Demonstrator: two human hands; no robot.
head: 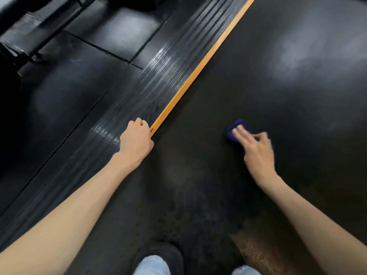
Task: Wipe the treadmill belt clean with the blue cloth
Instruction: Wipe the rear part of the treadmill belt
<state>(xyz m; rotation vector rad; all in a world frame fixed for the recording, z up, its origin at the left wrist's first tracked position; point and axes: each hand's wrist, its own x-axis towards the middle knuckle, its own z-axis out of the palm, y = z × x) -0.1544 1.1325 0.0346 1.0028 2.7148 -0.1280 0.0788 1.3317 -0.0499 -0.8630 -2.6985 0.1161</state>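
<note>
The black treadmill belt [268, 86] fills the middle and right of the head view. On it lies a small bunched blue cloth [234, 130]. My right hand [256, 147] presses on the cloth with straight fingers and is blurred by motion. My left hand [137, 139] has curled fingers and rests on the ribbed black side rail [158, 80], right at the near end of the orange strip [198, 74] that borders the belt. Most of the cloth is hidden under my right fingers.
Dark rubber floor tiles [111, 32] lie left of the rail, with black equipment frames [29, 36] at the top left. My shoe [160, 253] and jeans legs stand on the belt at the bottom edge. A worn, dusty patch [252, 251] shows on the belt near my feet.
</note>
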